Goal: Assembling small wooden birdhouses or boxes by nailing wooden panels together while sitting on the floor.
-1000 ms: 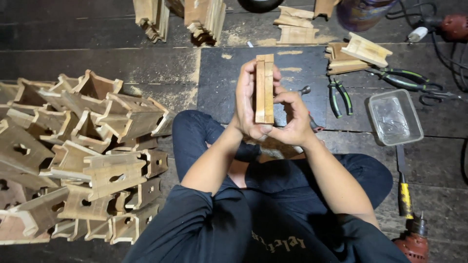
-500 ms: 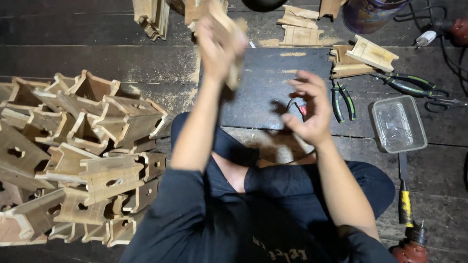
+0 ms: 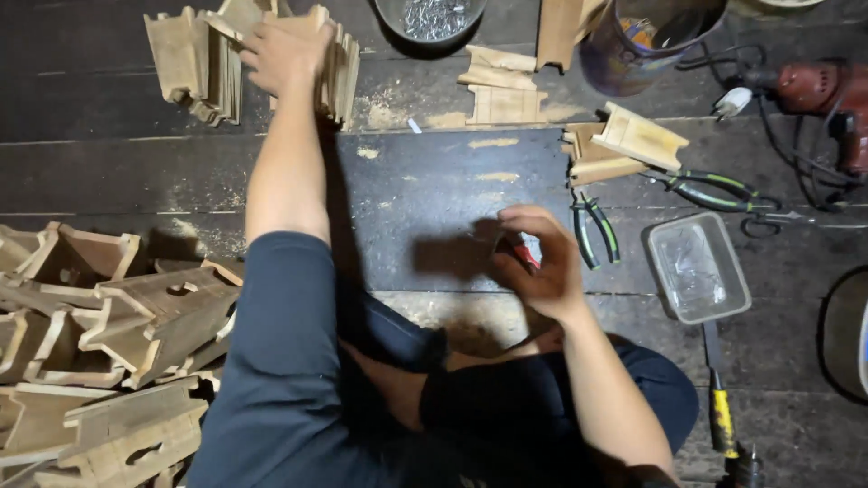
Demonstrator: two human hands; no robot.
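My left hand (image 3: 285, 54) is stretched far forward at the top of the head view, closed over a wooden piece (image 3: 318, 20) among a stack of flat wooden parts (image 3: 194, 63). My right hand (image 3: 541, 264) hovers close to my knee over a dark board (image 3: 425, 194), its fingers pinched on a small red-tipped object (image 3: 525, 254). I cannot tell what kind of object this is. Black-handled pliers (image 3: 597, 230) lie just right of that hand.
Several wooden box-like assemblies (image 3: 136, 316) are piled at the left. Ahead are a bowl of nails (image 3: 434, 16), a bucket (image 3: 646, 41) and wood offcuts (image 3: 624, 145). To the right lie green-handled pliers (image 3: 714, 190), a clear plastic tray (image 3: 698, 268), a red drill (image 3: 823, 90) and a yellow-handled tool (image 3: 721, 417).
Both hands held a wooden piece in front of me. The left hand then carried it forward to the stack at the top, while the right hand dropped to the board with a small red object.
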